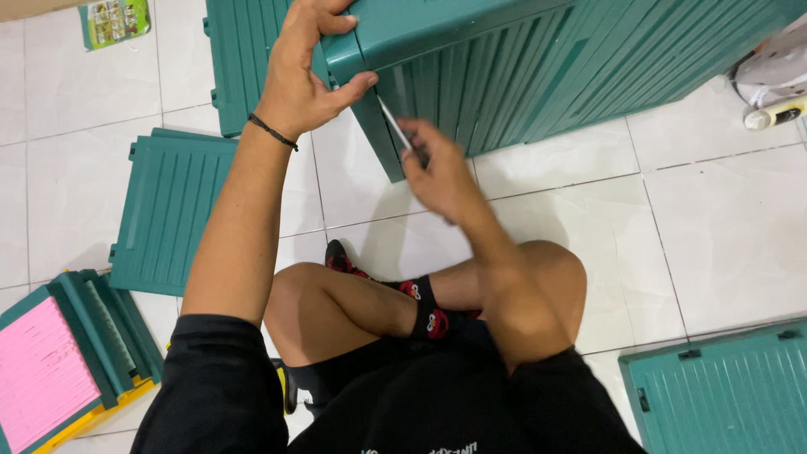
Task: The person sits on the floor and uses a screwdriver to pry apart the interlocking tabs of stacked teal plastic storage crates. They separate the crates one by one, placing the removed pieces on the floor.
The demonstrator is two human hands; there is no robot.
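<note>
A large green plastic cabinet body (pixel 538 67) with ribbed walls lies on the white tiled floor in front of me. My left hand (pixel 307 71) grips its near corner, thumb pressed against the corner post. My right hand (pixel 437 172) holds a thin white rod-like tool (pixel 393 124), its tip pointing up at the same corner just below my left thumb. I sit cross-legged, my knees and black socks below the hands.
A ribbed green panel (pixel 172 210) lies flat at the left. Another green panel (pixel 723 395) with hinges sits at the bottom right. Stacked green parts with a pink sheet (pixel 42 370) rest at the bottom left. A leaflet (pixel 113 21) lies top left; white bags (pixel 777 80) top right.
</note>
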